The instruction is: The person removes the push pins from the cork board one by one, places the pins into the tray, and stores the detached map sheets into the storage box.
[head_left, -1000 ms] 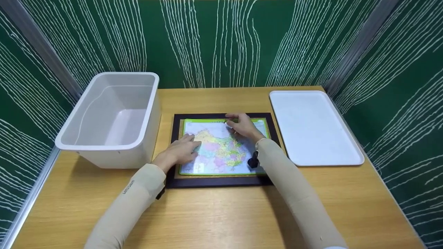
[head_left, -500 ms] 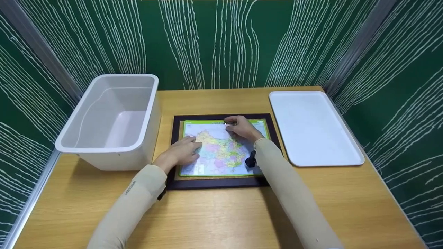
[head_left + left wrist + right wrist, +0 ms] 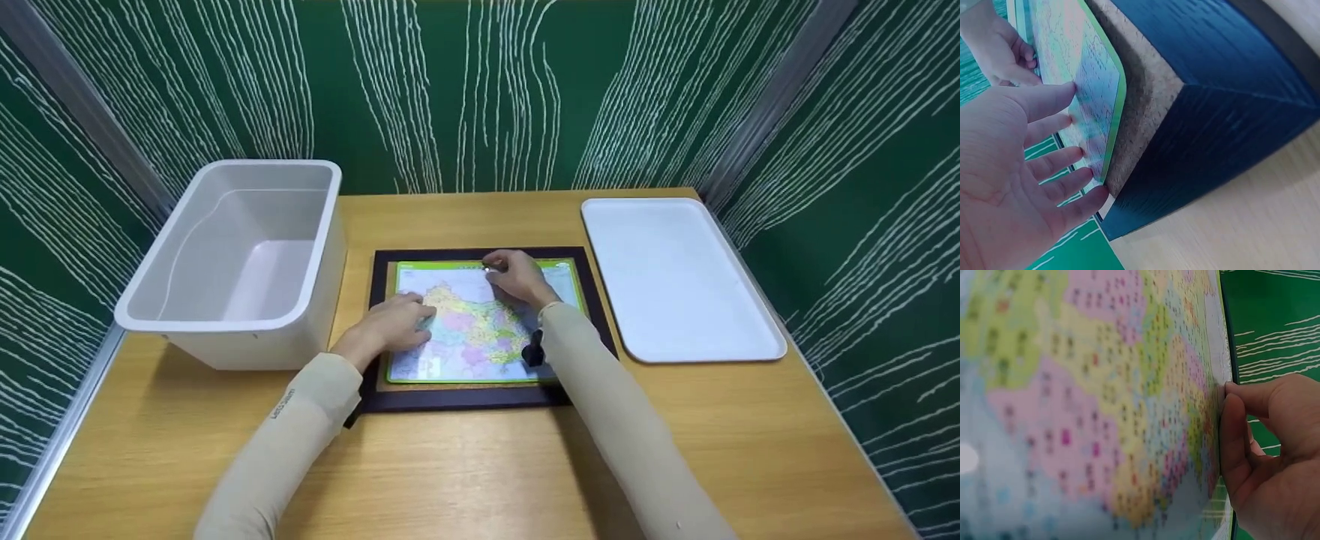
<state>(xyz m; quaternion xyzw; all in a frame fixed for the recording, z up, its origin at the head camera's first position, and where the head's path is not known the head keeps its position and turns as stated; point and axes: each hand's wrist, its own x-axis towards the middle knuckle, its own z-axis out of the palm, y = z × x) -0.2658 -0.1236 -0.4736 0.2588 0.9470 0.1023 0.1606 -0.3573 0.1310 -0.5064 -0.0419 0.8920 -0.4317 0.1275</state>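
A colourful map sheet with a green border (image 3: 457, 352) lies on a dark-framed cork board (image 3: 472, 399) at the middle of the table. Spread over the map's left part, my left hand (image 3: 394, 324) rests its fingertips there; the left wrist view shows the fingers straight against the sheet (image 3: 1095, 107). At the map's top edge, my right hand (image 3: 517, 276) pinches a small shiny pin-like piece (image 3: 487, 268) between thumb and forefinger. In the right wrist view these fingertips (image 3: 1232, 395) press right at the sheet and mostly hide the piece.
A deep white bin (image 3: 225, 325) stands left of the board. On the right lies a flat white tray (image 3: 682, 281), close to the frame. Green panels with white wavy lines (image 3: 450, 90) enclose the table's back and sides.
The right hand's fingers have closed in at the map's top edge, and its wrist has shifted slightly left. The left hand stays nearly still on the map.
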